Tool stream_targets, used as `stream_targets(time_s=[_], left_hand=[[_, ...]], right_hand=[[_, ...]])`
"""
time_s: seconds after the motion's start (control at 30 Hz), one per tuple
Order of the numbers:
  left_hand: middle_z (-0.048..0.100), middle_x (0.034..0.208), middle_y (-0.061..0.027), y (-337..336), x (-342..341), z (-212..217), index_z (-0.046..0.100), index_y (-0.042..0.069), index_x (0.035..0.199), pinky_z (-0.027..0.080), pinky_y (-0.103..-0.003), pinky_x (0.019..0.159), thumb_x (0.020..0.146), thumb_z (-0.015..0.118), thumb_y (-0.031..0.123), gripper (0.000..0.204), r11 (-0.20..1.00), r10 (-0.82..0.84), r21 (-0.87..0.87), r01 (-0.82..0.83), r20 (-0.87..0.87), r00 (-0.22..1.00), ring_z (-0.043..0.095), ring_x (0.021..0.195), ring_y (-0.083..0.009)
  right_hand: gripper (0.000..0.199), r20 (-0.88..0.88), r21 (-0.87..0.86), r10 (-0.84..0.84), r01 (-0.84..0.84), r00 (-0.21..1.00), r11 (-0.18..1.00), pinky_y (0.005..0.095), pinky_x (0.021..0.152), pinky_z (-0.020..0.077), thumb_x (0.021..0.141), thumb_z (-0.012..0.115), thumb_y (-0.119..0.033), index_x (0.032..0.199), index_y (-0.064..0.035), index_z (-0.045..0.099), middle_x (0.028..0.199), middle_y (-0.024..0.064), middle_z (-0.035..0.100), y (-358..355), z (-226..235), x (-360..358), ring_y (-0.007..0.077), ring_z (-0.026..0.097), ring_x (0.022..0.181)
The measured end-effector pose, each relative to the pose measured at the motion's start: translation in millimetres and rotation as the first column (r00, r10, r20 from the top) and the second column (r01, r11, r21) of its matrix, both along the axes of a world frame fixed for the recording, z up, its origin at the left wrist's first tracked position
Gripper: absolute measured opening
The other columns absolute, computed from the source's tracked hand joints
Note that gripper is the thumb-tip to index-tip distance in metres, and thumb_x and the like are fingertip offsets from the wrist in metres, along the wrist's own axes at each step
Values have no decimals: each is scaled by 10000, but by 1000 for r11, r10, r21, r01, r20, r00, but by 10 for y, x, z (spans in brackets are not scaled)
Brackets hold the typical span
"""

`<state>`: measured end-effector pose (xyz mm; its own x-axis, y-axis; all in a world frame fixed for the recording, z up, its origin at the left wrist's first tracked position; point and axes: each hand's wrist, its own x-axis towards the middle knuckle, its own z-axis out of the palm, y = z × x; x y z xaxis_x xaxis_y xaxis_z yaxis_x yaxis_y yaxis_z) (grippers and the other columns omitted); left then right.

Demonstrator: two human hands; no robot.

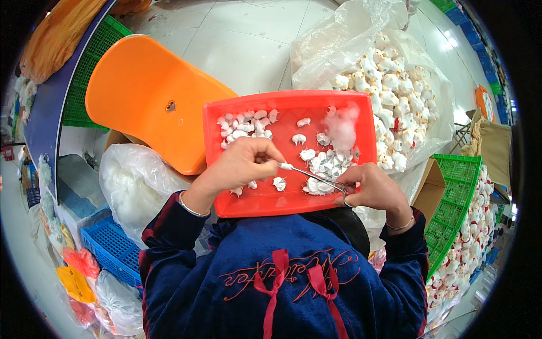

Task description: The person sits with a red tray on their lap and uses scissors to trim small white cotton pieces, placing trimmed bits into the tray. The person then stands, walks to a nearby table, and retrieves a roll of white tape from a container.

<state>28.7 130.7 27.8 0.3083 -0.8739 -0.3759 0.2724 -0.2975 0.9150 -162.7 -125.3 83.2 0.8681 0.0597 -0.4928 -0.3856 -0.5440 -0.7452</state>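
Note:
Above a red plastic tray (291,210), my left hand (245,164) pinches a small white fabric piece (285,166). The tip of a pair of long metal forceps (314,175) meets that piece. My right hand (374,187) is closed around the forceps' looped handles. Flat white fabric pieces (327,165) are heaped in the tray by my right hand, below a tuft of white stuffing (342,131). Plump white stuffed pieces (243,124) are gathered at the tray's far left, beyond my left hand. A few single pieces lie between these heaps.
Behind the tray at left stands an orange chair (147,96). A clear bag of small white plush toys (395,96) is at far right. Stuffing fills another bag (132,181) at left, near a blue crate (113,246). A green crate (451,206) stands at right.

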Motion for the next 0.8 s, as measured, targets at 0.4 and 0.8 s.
stream_targets(time_s=[0.4, 0.8], left_hand=[[595, 589, 2, -85, -50, -71, 653, 47, 749, 385, -188, 426, 1040, 577, 367, 439, 947, 78, 313, -68, -19, 997, 491, 445, -36], [668, 748, -28, -133, -134, -245, 679, 34, 894, 403, -173, 461, 993, 663, 164, 165, 960, 281, 61, -275, -171, 944, 536, 526, -30]], right_hand=[[218, 224, -563, 256, -89, 941, 821, 414, 771, 436, 697, 820, -214, 840, -102, 699, 787, 55, 643, 104, 195, 63, 269, 622, 862], [372, 284, -665, 337, -69, 897, 744, 402, 810, 410, 659, 850, -211, 981, -120, 686, 858, 54, 603, 214, 250, 64, 257, 576, 892]])
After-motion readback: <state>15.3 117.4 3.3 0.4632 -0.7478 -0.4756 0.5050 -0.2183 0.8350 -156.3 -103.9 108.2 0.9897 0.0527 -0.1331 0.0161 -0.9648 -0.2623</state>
